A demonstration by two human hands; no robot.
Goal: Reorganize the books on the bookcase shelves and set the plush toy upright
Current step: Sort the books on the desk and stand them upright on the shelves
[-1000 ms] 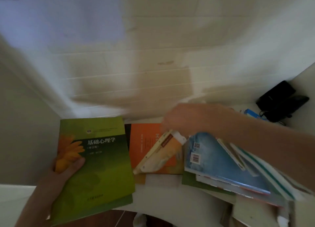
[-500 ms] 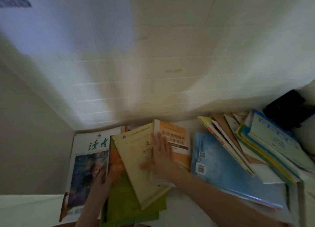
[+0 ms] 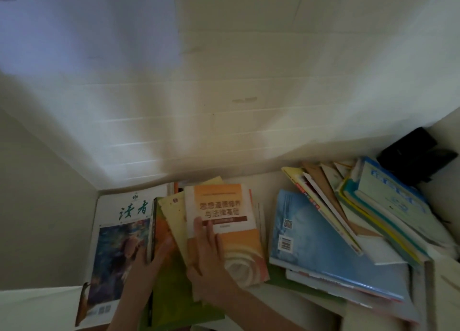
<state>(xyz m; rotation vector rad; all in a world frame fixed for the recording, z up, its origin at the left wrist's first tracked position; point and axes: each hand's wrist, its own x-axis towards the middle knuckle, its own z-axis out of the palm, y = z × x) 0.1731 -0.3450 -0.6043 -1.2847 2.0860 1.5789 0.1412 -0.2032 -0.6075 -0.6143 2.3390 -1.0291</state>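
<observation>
Squaring up calls for steady pressure: the right hand (image 3: 206, 253) lies flat, fingers straight, on the orange-and-cream paperback (image 3: 224, 206), while the left hand (image 3: 149, 261) clasps the green softcover book's (image 3: 174, 293) spine edge toward the white shelf's (image 3: 268, 179) left edge, so nudge edges flush.

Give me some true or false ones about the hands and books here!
1. The right hand lies flat on the orange-and-white textbook. True.
2. The left hand holds nothing. False: it grips the edge of the green textbook.
3. The Duzhe magazine lies furthest left. True.
4. The blue book stands upright. False: it lies flat on a pile, barcode up.
</observation>
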